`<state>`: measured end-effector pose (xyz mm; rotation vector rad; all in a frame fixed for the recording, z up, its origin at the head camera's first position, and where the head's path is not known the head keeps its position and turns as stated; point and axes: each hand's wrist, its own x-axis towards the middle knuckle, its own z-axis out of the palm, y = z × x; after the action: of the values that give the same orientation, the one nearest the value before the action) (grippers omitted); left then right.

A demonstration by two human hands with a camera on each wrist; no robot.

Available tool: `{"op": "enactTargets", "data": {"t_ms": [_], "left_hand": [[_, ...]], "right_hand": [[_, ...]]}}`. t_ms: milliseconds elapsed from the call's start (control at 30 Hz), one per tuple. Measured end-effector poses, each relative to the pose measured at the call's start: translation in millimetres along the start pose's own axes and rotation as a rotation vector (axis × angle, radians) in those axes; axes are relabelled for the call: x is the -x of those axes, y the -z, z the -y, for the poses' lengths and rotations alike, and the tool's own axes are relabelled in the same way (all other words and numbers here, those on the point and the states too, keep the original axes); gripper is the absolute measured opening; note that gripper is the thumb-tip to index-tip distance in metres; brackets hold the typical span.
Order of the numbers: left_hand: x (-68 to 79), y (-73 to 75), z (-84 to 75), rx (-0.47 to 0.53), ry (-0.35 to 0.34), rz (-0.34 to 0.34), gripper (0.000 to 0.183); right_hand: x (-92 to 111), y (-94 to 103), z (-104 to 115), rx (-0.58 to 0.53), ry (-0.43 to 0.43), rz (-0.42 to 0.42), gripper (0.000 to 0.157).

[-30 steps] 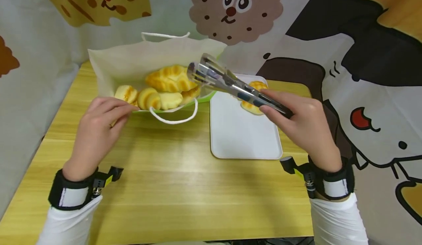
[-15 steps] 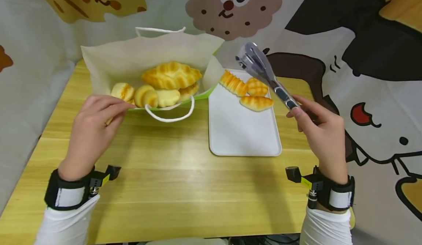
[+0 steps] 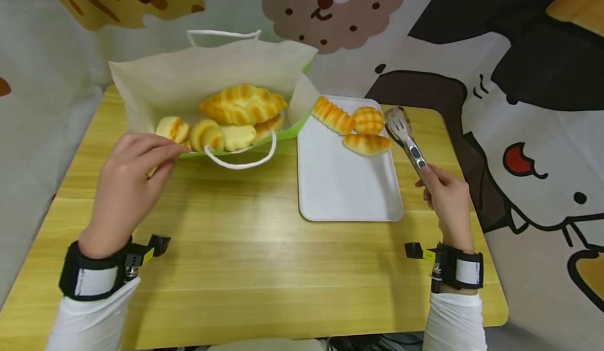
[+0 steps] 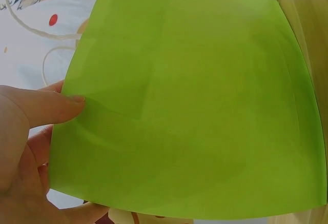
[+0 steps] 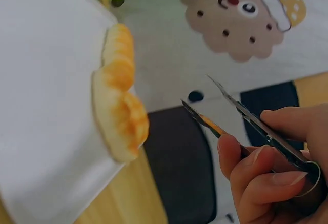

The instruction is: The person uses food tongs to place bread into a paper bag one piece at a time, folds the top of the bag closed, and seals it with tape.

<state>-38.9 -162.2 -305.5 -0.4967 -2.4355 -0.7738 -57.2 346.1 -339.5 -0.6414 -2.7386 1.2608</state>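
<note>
My left hand [image 3: 132, 183] pinches the near rim of a green paper bag [image 4: 184, 106] between thumb and fingers. White inside, the bag [image 3: 155, 73] gapes toward me in the head view and holds several bread pieces, among them a braided loaf [image 3: 243, 104] and a round roll [image 3: 206, 135]. My right hand [image 3: 448, 193] grips metal tongs [image 3: 410, 146] by the handle end, to the right of the white tray [image 3: 349, 188]. The right wrist view shows the tips of the tongs [image 5: 256, 124] apart with nothing between them. On the tray's far part lie a ridged bread [image 3: 332, 115], a scored bun [image 3: 368, 120] and an oval roll [image 3: 366, 144].
The wooden table [image 3: 245, 277] carries the bag at back left and the tray at right of centre. A white rope handle [image 3: 240, 165] loops over the bag's near side. A printed cloth [image 3: 528, 183] hangs behind and to the right.
My right hand has drawn the tongs from over the bag, across the tray, to the right and lower beside it. My left hand keeps its pinch on the bag's rim.
</note>
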Motion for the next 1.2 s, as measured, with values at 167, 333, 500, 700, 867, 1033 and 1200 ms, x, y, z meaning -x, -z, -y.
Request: {"op": "enactTargets", "data": {"t_ms": [167,333,500,700,867,1033,1200], "left_hand": [[-0.7,3.1,1.3,-0.021,-0.005,0.008,0.017],[-0.7,2.0,0.8,0.003,0.022,-0.030,0.017],[-0.9,3.1,0.4,-0.013,0.025,-0.018,0.017],[-0.8,2.0,-0.4,-0.008,0.035,-0.026,0.017],[-0.6,1.0,0.9,-0.010,0.019,-0.006,0.017],[1.0,-2.3,0.7,0.007,0.030,-0.016,0.018],[0.7,-1.3,0.7,-0.010,0.019,0.012,0.017]], "right_hand": [[-1,-0.5,-18,-0.019,-0.021,0.020,0.052],[-1,0.9,-33,0.019,-0.034,0.062,0.053],[-2,0.3,-43,0.038,-0.040,0.121,0.056],[-6,-3.2,-50,0.053,-0.059,0.179,0.056],[-17,-4.9,-54,0.027,-0.094,0.225,0.059],[-24,-8.9,-58,-0.063,-0.165,0.239,0.061],[-28,-11.9,-57,-0.075,-0.195,0.242,0.063]]}}
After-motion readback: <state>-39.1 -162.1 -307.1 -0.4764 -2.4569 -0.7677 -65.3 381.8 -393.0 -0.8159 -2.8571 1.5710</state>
